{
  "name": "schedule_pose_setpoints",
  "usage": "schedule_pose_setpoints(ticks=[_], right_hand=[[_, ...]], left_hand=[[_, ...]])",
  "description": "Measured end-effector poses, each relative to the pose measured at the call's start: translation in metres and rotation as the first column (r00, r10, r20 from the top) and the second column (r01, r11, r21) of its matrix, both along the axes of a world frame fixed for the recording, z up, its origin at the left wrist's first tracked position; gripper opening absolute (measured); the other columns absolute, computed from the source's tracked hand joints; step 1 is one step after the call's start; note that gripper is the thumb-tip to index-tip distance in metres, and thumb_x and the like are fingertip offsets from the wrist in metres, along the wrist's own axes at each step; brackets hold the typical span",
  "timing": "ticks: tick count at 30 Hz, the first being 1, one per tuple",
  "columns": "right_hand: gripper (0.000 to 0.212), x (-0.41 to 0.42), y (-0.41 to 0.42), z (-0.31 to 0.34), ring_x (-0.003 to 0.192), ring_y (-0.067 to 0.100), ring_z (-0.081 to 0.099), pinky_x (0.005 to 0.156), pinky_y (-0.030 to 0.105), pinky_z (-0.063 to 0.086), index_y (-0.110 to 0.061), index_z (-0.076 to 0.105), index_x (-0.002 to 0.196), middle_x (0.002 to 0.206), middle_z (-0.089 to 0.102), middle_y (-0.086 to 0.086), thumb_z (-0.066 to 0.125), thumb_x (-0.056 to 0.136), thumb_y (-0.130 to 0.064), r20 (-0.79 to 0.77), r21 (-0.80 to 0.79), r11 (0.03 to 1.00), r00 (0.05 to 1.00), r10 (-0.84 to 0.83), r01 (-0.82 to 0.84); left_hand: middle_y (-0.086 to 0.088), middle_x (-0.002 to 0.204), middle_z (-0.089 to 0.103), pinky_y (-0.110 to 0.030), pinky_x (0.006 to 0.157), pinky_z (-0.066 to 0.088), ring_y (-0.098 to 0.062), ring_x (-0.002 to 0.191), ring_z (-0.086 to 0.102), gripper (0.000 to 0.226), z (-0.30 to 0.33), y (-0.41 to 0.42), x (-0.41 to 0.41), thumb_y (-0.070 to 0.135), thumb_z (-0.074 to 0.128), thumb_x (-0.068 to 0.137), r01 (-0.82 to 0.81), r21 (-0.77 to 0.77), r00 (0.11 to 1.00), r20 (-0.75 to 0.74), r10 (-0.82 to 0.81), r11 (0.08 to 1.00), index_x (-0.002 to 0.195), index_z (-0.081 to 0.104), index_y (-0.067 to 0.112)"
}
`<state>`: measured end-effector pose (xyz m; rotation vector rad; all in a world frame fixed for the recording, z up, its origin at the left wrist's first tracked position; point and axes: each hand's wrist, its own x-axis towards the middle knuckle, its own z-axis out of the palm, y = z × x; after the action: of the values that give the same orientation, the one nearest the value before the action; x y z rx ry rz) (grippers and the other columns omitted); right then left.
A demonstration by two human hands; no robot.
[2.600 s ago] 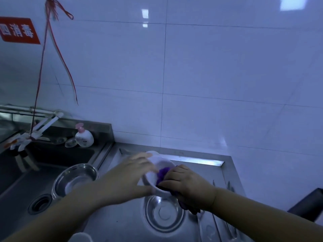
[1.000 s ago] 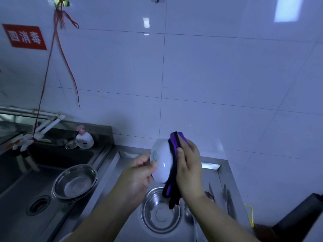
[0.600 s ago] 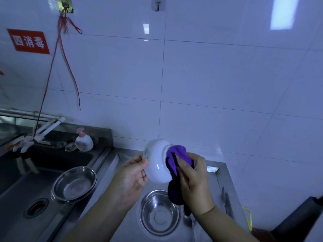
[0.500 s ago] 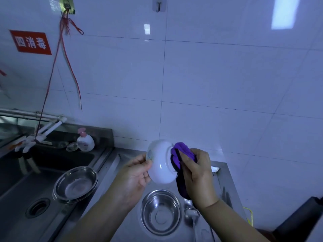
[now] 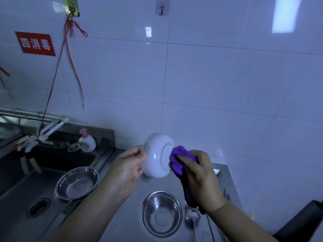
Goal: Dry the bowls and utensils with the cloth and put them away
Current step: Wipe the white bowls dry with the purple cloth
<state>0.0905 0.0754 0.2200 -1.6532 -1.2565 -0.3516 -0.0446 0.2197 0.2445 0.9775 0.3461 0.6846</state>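
My left hand [image 5: 127, 169] grips the rim of a white bowl [image 5: 156, 157], held up on its side with the base turned to the right. My right hand [image 5: 201, 173] holds a purple cloth [image 5: 178, 158] bunched against the bowl's base ring; the cloth's dark tail hangs down below the hand. Below on the steel counter [image 5: 122, 219] stands a steel bowl [image 5: 161, 213], and a metal spoon [image 5: 192, 217] lies just right of it. Another steel bowl [image 5: 76, 184] sits in the sink [image 5: 21, 198] at the left.
A soap pump bottle [image 5: 86, 141] and a small clear dish [image 5: 73, 147] stand on the ledge behind the sink. A white tap [image 5: 45, 131] reaches over the sink. Red strings hang from a wall hook [image 5: 71, 7]. A dark object [image 5: 304, 220] fills the lower right corner.
The bowl rose from the counter and was turned on its side. My right hand moved the cloth from inside the bowl to its outer base.
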Motion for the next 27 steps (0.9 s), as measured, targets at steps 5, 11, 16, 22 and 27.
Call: schedule_pose_setpoints(ticks=[5,11,16,22,27], right_hand=[[0.038,-0.003,0.021,0.02,0.102,0.011,0.049,0.093,0.014,0.037,-0.031,0.054,0.123,0.107,0.049,0.0,0.047,0.091,-0.012,-0.1,0.085,0.995,0.994,-0.047,0.056],[0.036,-0.028,0.029,0.016,0.109,0.018,0.04,0.093,0.033,0.039,-0.036,0.056,0.126,0.119,0.045,-0.003,0.045,0.093,-0.024,0.157,0.052,0.995,0.983,-0.092,0.085],[0.032,-0.035,0.022,-0.004,0.106,0.019,0.042,0.089,0.034,0.039,-0.029,0.059,0.122,0.122,0.044,-0.001,0.049,0.093,-0.019,0.287,0.135,0.99,0.954,-0.084,0.046],[0.033,-0.015,0.007,-0.043,0.107,0.023,0.051,0.096,0.038,0.042,-0.034,0.061,0.108,0.117,0.051,0.005,0.076,0.08,-0.031,0.368,0.145,0.983,0.916,-0.161,0.115],[0.017,-0.023,0.016,-0.027,0.107,0.026,0.045,0.087,0.038,0.042,-0.032,0.06,0.111,0.12,0.044,0.005,0.051,0.096,-0.031,0.404,0.207,0.973,0.896,-0.185,0.107]], left_hand=[[-0.015,0.099,0.072,-0.025,0.073,0.053,-0.019,0.089,0.068,0.026,-0.005,-0.019,0.001,0.013,0.058,0.074,0.051,0.118,0.998,-0.043,-0.046,0.992,0.095,0.072,0.006],[-0.022,0.105,0.067,-0.033,0.083,0.049,-0.025,0.092,0.064,0.034,0.0,-0.027,0.007,0.003,0.057,0.077,0.042,-0.015,0.999,-0.013,-0.042,0.999,0.11,0.062,-0.007],[-0.018,0.098,0.069,-0.029,0.081,0.055,-0.021,0.084,0.068,0.03,0.001,-0.026,0.008,0.0,0.059,0.074,0.091,-0.286,0.995,0.075,-0.072,0.954,0.104,0.063,-0.003],[-0.013,0.081,0.074,-0.031,0.059,0.06,-0.018,0.072,0.073,0.013,0.01,-0.022,0.008,0.004,0.056,0.074,0.054,-0.465,0.989,0.147,0.017,0.884,0.086,0.059,0.004],[-0.014,0.086,0.072,-0.029,0.07,0.059,-0.02,0.075,0.071,0.01,0.013,-0.028,0.014,0.002,0.05,0.088,0.066,-0.418,0.991,0.133,-0.011,0.906,0.093,0.059,0.003]])
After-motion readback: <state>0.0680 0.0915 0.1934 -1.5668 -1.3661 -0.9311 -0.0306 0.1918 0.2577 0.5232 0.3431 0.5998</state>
